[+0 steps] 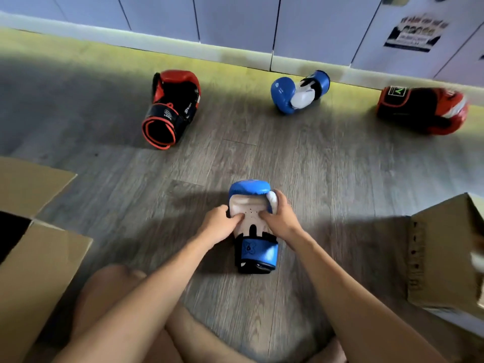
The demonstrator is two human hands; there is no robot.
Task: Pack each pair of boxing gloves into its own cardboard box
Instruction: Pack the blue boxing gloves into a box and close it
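Blue-and-white padded boxing glove [258, 251] lay palm-up on the grey plank floor [340, 179]. Left hand [218, 224] and right hand [281, 217] both clenched on it, fingers [235, 219] curled over its white palm, probably to steady the lift. Matching blue glove [293, 93] sat well apart, near the wall.

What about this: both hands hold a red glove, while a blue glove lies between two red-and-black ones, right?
No: the head view shows the left hand and right hand holding a blue-and-white glove, not red. The far blue glove does lie between two red-and-black gloves.
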